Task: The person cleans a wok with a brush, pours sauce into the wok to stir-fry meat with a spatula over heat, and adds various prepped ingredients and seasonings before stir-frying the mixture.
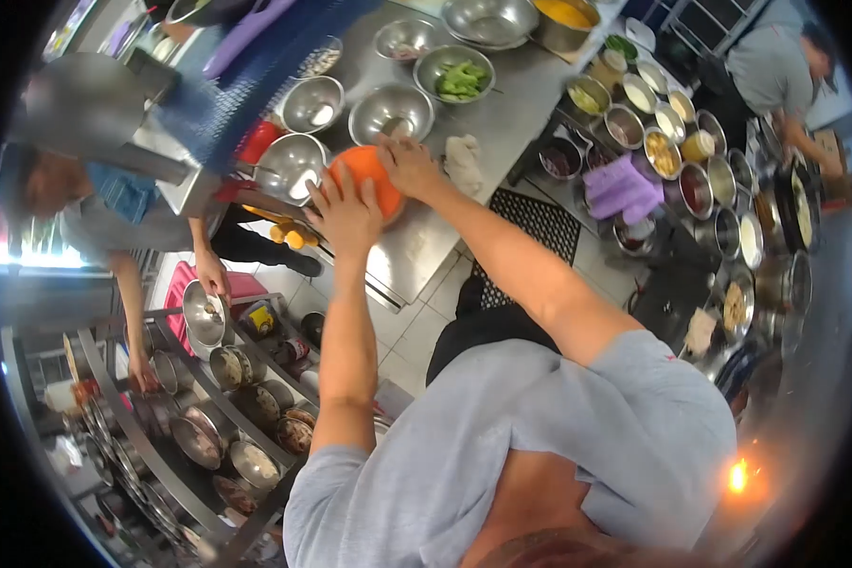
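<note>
An orange round plastic item [364,170], perhaps a bowl or lid, lies at the counter's near end. Across its near left part, my left hand [348,216] rests with fingers spread. My right hand [409,168] touches its right edge, fingers stretched toward a steel bowl [391,102] just beyond. To the left stands another steel bowl [292,159] holding a utensil. A crumpled white cloth [464,165] lies right of my right hand.
A steel bowl of green vegetables [461,80] stands farther back. On the left, a co-worker [114,213] holds a metal bowl [204,312] over a rack of pots. Another person [776,71] works at the right, past several food containers. A black mat [540,232] covers some floor.
</note>
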Action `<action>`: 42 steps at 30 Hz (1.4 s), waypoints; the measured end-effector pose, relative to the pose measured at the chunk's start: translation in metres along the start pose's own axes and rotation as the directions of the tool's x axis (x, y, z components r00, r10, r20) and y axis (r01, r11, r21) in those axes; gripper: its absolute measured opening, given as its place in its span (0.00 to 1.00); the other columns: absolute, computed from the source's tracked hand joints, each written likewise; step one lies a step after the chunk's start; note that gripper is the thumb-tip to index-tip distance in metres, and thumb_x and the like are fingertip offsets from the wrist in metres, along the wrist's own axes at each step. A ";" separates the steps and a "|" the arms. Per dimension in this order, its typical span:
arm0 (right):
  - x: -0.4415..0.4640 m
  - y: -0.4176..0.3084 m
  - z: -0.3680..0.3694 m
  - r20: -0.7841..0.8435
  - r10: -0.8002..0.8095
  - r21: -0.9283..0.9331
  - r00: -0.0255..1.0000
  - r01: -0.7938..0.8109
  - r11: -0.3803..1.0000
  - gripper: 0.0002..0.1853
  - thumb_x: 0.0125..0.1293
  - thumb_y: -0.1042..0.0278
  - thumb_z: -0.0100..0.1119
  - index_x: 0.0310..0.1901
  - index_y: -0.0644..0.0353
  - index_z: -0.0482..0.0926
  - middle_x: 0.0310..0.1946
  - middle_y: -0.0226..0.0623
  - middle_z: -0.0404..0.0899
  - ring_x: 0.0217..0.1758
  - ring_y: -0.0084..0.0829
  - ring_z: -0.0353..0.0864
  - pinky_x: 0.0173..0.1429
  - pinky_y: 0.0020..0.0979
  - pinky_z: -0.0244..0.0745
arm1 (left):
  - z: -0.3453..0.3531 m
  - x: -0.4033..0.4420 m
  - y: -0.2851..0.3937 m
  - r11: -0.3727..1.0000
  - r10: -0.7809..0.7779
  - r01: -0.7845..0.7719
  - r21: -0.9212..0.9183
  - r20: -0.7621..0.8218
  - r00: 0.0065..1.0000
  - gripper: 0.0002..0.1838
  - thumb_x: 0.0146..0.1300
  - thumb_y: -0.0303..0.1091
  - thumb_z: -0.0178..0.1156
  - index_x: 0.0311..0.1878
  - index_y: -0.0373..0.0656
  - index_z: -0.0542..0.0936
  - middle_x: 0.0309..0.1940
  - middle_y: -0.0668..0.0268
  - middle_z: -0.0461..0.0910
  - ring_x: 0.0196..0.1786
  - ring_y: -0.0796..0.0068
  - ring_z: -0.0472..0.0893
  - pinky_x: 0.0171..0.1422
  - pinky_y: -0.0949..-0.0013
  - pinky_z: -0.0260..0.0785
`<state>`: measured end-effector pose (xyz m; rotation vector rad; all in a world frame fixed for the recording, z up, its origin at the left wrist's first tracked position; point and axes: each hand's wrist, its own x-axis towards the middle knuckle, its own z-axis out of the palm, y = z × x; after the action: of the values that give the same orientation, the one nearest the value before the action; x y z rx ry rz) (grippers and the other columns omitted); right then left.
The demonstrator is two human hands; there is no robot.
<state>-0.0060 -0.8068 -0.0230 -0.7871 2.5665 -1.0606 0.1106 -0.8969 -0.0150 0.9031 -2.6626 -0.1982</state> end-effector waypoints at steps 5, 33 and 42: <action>-0.049 0.082 -0.051 -0.206 -0.099 0.457 0.973 0.186 0.870 0.23 0.73 0.56 0.43 0.60 0.66 0.71 0.53 0.49 0.75 0.58 0.39 0.73 0.64 0.34 0.64 | 0.004 0.032 -0.016 0.988 0.044 -0.075 0.133 0.218 0.975 0.37 0.69 0.61 0.35 0.73 0.48 0.54 0.74 0.54 0.49 0.76 0.45 0.42 0.72 0.32 0.36; -1.040 0.316 -0.348 -0.626 0.691 0.399 -0.362 -0.910 -0.115 0.08 0.55 0.71 0.55 0.33 0.59 0.84 0.33 0.46 0.83 0.42 0.48 0.81 0.45 0.44 0.75 | -0.029 -0.548 0.438 0.195 0.650 -0.243 -0.950 0.311 -0.693 0.07 0.63 0.28 0.60 0.40 0.36 0.82 0.25 0.60 0.83 0.28 0.76 0.82 0.34 0.73 0.73; -1.128 0.373 -0.325 -0.383 0.922 0.118 -0.055 -0.993 -0.010 0.07 0.49 0.72 0.55 0.24 0.62 0.84 0.20 0.48 0.80 0.24 0.36 0.82 0.27 0.38 0.73 | -0.036 -0.851 0.539 0.483 0.424 -0.017 -0.875 0.251 -0.870 0.27 0.61 0.25 0.51 0.65 0.33 0.66 0.65 0.52 0.67 0.61 0.62 0.73 0.59 0.66 0.70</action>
<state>0.6404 0.2423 -0.0293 1.4000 2.4286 -0.3423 0.4536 0.0490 -0.0746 1.0533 1.1054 0.7069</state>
